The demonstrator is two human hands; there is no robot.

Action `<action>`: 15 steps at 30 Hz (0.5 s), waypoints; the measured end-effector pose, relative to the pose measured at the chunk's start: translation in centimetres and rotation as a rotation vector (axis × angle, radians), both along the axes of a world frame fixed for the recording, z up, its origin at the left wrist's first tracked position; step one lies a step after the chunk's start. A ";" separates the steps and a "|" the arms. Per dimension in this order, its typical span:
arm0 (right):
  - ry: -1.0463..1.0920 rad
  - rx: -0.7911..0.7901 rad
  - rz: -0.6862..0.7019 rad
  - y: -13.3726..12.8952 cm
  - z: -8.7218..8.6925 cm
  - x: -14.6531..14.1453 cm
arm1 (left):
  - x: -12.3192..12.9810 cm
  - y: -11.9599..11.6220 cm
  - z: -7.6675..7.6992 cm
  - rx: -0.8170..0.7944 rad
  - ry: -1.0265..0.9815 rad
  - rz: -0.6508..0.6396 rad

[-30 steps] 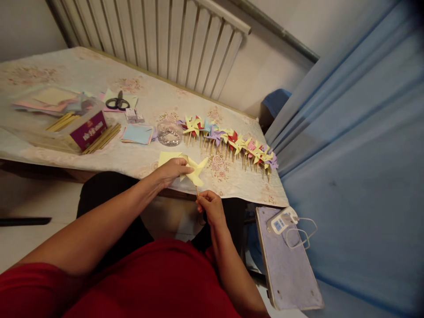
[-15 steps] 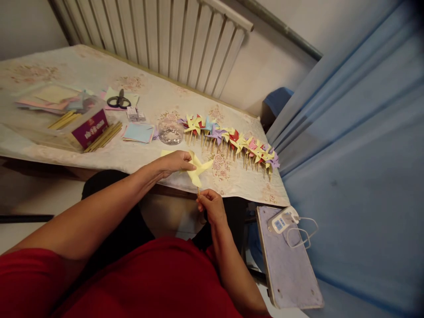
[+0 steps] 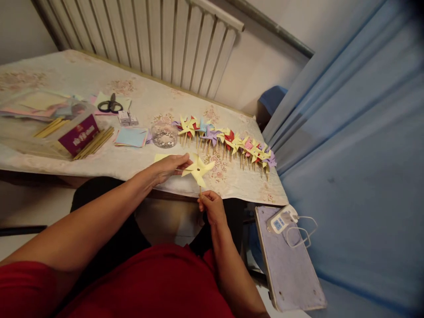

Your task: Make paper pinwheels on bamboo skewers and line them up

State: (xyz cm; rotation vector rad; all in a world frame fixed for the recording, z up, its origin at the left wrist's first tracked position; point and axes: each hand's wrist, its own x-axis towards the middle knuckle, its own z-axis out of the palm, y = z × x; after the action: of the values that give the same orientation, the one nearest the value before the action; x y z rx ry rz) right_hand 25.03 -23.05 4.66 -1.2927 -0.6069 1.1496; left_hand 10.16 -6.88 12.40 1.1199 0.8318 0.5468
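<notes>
Against the flowered surface (image 3: 145, 98), mid-frame, a yellow pinwheel (image 3: 198, 170) is gripped by its stick (image 3: 200, 190) in the right hand (image 3: 213, 206); the left hand (image 3: 169, 168) is loosely opened at its blades.

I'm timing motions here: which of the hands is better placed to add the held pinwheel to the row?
Likely the right hand: it grips the stick of the yellow pinwheel, and the row of pinwheels stretches rightward. The left hand is only at the blades.

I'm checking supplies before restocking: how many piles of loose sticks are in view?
2: one pile of sticks left of the purple label, and a second pile along its right side. More could be hidden behind the label.
</notes>
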 end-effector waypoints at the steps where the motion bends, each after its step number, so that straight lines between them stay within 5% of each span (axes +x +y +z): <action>1: 0.008 0.004 -0.007 0.1 -0.3 0.4 | 0.2 0.1 -0.3 -0.024 0.000 0.040; 9: 0.108 0.005 -0.045 1.0 -3.1 3.3 | 3.1 -0.4 -4.2 -0.085 0.004 0.191; 15: 0.209 0.026 -0.153 1.4 -4.4 4.4 | 5.5 -1.3 -7.0 -0.118 -0.042 0.135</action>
State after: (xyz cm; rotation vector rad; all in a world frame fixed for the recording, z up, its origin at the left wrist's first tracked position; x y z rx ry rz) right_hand 29.42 -21.64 0.24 -1.1580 -0.3618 1.1286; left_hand 15.63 -8.13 5.42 0.9463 0.8960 0.6228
